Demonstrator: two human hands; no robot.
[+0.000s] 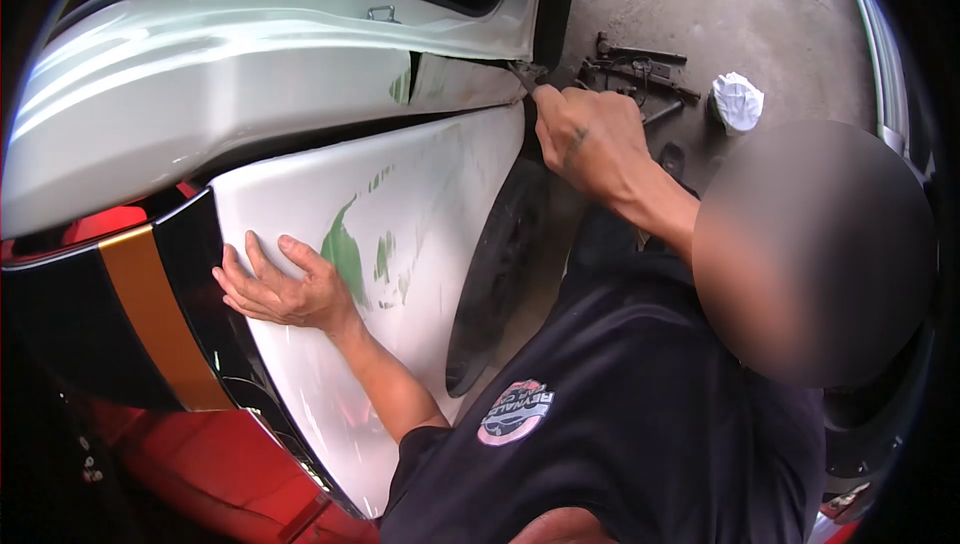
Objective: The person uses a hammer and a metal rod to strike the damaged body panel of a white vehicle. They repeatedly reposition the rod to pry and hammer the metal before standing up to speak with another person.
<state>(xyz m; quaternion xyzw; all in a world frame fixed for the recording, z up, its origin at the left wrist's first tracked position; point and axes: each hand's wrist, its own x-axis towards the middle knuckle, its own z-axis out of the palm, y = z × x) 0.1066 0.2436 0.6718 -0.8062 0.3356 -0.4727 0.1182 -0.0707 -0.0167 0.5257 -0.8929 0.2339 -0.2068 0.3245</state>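
My left hand [287, 292] rests on a white car body panel [420, 204], fingers spread near its edge beside a black section. Green patches [343, 254] show through the white surface just right of those fingers. At the panel's far upper corner, my right hand [592, 141] is closed, with a dark thin tip showing past its fingers. What it grips is mostly hidden and I cannot make it out. A dark gap separates this panel from the white bodywork [280, 74] above, which has a smaller patch of green beside a slit.
A black tire [495, 274] sits below the panel. On the concrete floor [640, 4] lie a dark metal frame [640, 72] and a white cloth-like bundle [738, 102]. A black section with an orange stripe [165, 314] and red parts is at left. A blurred patch covers the right side.
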